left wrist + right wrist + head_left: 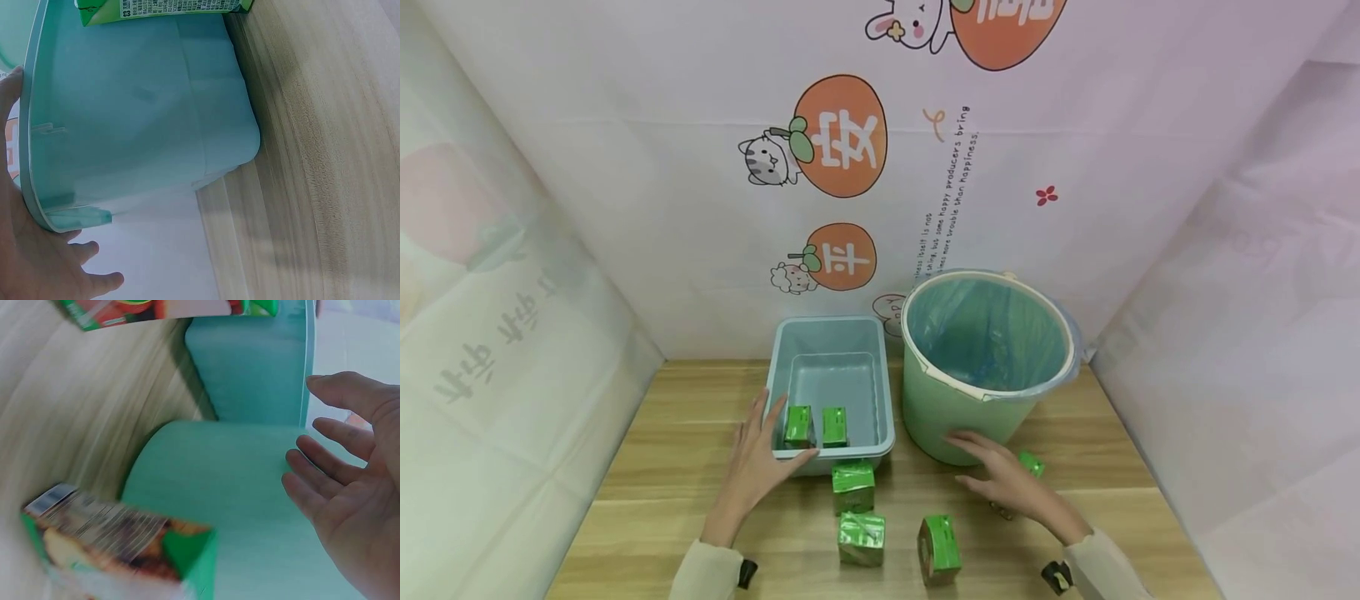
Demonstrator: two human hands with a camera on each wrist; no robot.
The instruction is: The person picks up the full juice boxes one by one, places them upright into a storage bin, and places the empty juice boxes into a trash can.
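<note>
A light blue plastic basin stands at the back, with two small green cartons inside near its front wall. At its front-left corner is my left hand, fingers spread along the side and thumb by the front rim. My right hand hovers before the pale green bin, its fingers loosely extended and holding nothing. Partly hidden behind that hand lies another green carton. In the right wrist view a blurred carton with food pictures sits beside the bin.
Three more green cartons stand on the wooden table: one close against the basin's front, one nearer me, and one to the right. A clear bag lines the bin. Printed white cloth encloses the table's back and sides.
</note>
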